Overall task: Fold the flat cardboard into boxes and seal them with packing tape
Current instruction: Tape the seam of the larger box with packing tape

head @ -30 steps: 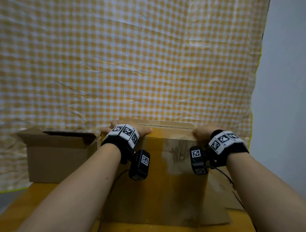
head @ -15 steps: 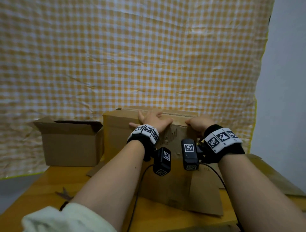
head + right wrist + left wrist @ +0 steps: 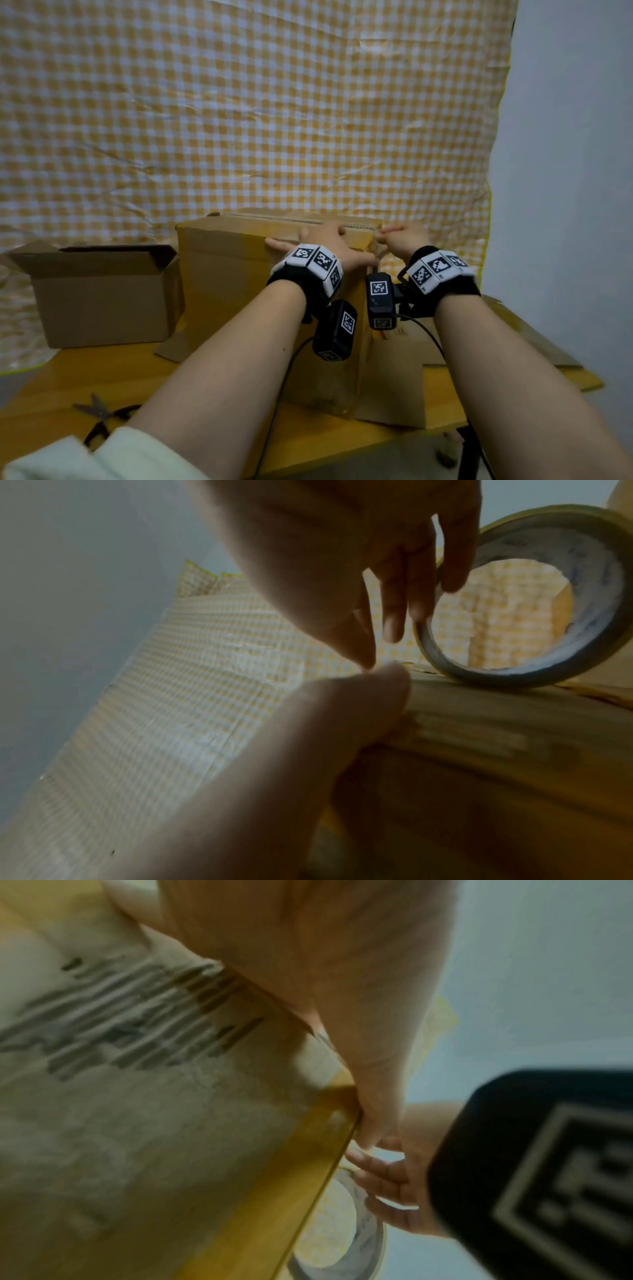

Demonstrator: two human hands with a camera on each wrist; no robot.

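Note:
A folded brown cardboard box [image 3: 233, 284] stands upright in the middle of the wooden table [image 3: 102, 373]. My left hand [image 3: 325, 240] lies flat on its top near the right end, fingers straight and thumb down the front face. My right hand [image 3: 400, 236] is at the top right corner. In the right wrist view its thumb and forefinger pinch the tape end at the corner, while the other fingers touch the packing tape roll [image 3: 582, 666], which stands on edge on the box top [image 3: 496, 750]. The left wrist view shows the roll [image 3: 366, 1240] beyond the box edge.
An open cardboard box [image 3: 102, 301] stands at the left, against the taped box. Scissors [image 3: 99, 411] lie at the table's near left. Flat cardboard [image 3: 534, 346] lies to the right and under the box. A yellow checked cloth [image 3: 239, 120] hangs behind.
My left hand has slid from the box's left top corner along to the right end. The right hand has stayed at the right corner. The box now sits farther from me.

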